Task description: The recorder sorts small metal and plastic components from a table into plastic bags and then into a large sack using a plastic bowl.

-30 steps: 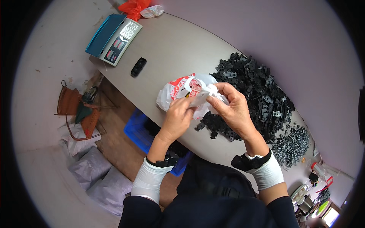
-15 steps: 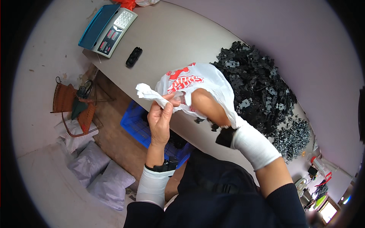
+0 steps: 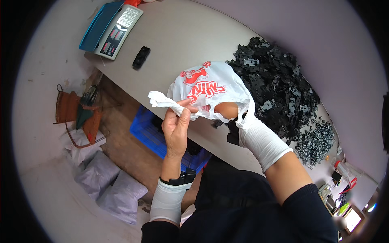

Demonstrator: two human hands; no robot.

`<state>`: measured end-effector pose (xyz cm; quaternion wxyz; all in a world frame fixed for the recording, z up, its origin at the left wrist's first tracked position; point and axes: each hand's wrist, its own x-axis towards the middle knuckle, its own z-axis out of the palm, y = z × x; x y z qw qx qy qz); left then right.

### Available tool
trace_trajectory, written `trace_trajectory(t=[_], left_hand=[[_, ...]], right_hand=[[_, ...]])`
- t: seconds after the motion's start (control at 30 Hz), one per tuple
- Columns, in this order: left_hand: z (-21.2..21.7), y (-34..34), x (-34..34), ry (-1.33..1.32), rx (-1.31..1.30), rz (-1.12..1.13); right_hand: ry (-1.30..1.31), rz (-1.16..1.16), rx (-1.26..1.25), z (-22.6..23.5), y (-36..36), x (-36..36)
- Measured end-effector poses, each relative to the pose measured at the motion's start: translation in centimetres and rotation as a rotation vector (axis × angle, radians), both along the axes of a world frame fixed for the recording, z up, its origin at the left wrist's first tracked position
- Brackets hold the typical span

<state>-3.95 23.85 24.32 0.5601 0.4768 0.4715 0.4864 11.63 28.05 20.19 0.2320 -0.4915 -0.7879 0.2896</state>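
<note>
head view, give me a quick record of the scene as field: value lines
left hand: left hand pinches a twisted handle of the white plastic bag, held up above the table edge
right hand: right hand is pushed inside the bag, only partly seen through it
table: grey table
parts: large pile of black parts on the table to the right, smaller metallic pile beyond it
other items: weighing scale and a small black object on the table
floor: blue crate and grey sacks below
</note>
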Motion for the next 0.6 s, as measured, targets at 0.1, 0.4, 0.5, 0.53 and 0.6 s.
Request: trace_trajectory(t=[0.1, 0.4, 0.5, 0.53, 0.6], left_hand=[[-0.2, 0.0, 0.0, -0.017, 0.0, -0.031], [0.9, 0.7, 1.3, 0.078, 0.079, -0.039], [1.3, 1.0, 1.7, 0.074, 0.101, -0.025], [1.1, 1.1, 1.5, 0.1, 0.092, -0.02], [1.1, 1.1, 0.5, 0.117, 0.096, -0.007]], right_hand=[[0.046, -0.021, 0.042, 0.6, -0.5, 0.3], [0.205, -0.101, 0.144, 1.0, -2.6, 2.8], [0.25, -0.11, 0.166, 0.6, -2.3, 3.5], [0.265, -0.112, 0.174, 0.7, -5.3, 4.7], [0.242, -0.108, 0.281, 1.3, -8.4, 5.2]])
